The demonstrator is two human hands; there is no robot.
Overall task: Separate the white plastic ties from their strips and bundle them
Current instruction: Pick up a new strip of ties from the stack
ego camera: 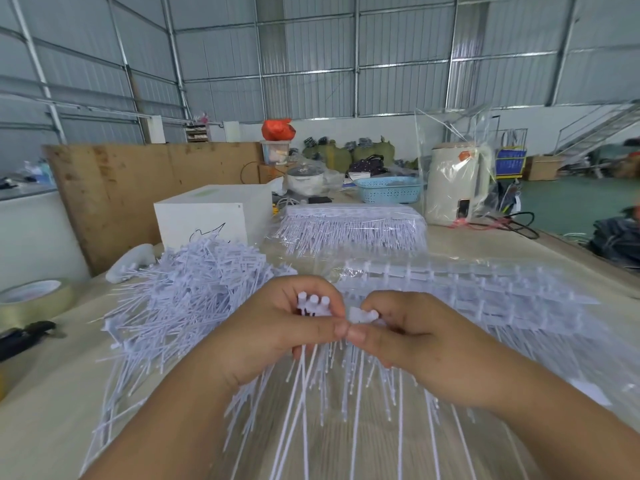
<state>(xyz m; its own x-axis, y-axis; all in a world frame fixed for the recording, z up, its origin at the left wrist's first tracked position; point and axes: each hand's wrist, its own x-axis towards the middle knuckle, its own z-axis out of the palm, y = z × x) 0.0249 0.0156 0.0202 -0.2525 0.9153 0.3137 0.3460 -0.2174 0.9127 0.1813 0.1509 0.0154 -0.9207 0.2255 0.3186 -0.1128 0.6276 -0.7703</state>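
left hand (277, 327) and right hand (408, 336) meet over table (41, 403) near front edge, thumbs touching. left fingers curled around bunch of white ties (311, 372), three round heads above fist, tails fanning down. right pinches strip piece (362, 315). loose tie heap (194, 289) toward left edge; bagged strips (485, 299) toward right edge.

Matt white plastic is seen in the ties (313, 303) pinched at the fingertips (341, 329). Beyond the fingers, glossy clear film (450, 268) is laid over more strips. Beneath them, the tabletop (52, 393) is shown as smooth pale wood.
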